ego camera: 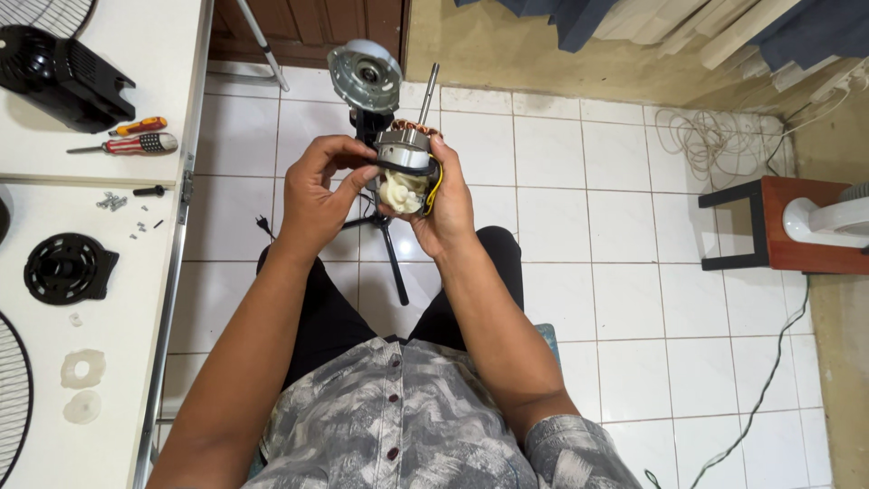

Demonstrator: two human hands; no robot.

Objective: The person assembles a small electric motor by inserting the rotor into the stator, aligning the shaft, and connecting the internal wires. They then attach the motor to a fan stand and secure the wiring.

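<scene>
I hold a fan motor (405, 167) up in front of me with both hands. It has a silver metal core, copper windings, a cream plastic gear housing and a steel shaft pointing up. My right hand (446, 210) cups it from the right side and below. My left hand (316, 192) grips its left side, fingers on a black wire across the metal core. A round silver motor end cover (365, 74) sits on top of a black fan stand (391, 258) just behind the motor.
A white table (100, 190) on my left carries a black fan housing (60, 77), two screwdrivers (136, 136), loose screws (112, 201), a black round part (68, 268) and wire grille pieces. On the tiled floor at right are a wooden stand (780, 226), a white fan base and coiled cable (711, 140).
</scene>
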